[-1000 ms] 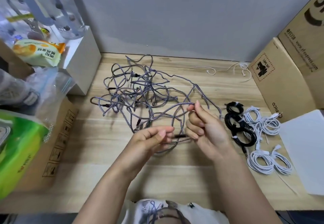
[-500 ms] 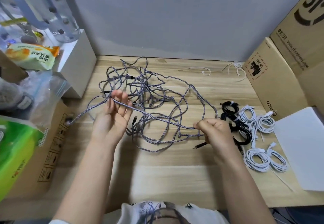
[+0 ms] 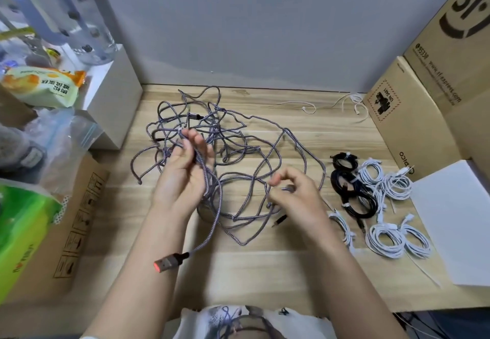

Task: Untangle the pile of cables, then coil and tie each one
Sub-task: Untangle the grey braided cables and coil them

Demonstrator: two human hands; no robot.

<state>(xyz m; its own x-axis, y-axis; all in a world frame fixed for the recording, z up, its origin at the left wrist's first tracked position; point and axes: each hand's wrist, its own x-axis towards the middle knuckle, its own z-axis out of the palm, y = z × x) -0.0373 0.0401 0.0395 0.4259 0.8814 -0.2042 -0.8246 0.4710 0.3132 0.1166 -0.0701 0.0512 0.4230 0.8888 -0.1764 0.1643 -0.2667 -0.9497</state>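
Since half a second ago the left hand point(image 3: 183, 177) has drawn one braided grey strand out of the tangle: that strand's USB plug point(image 3: 168, 262), then off by the cardboard box at the left, now hangs free below the wrist, near the front of the tabletop point(image 3: 265, 272). The left hand grasps several passes of this strand between thumb and fingers. The right hand point(image 3: 294, 195), fingers curled, pinches another stretch of grey cable just beside a small dark connector point(image 3: 279, 220). Judgement: one end is freed, so a single cable can be traced and pulled clear; coiling not yet begun. The pile of grey cables point(image 3: 225, 147) lies mid-tabletop, still knotted; strand count cannot be told. Finished, tied coils at the right: black coils point(image 3: 352, 187), two or three; white coils point(image 3: 389, 235), about six, overlapping. Loose white ties point(image 3: 352, 102) lie near the wall, count unclear.
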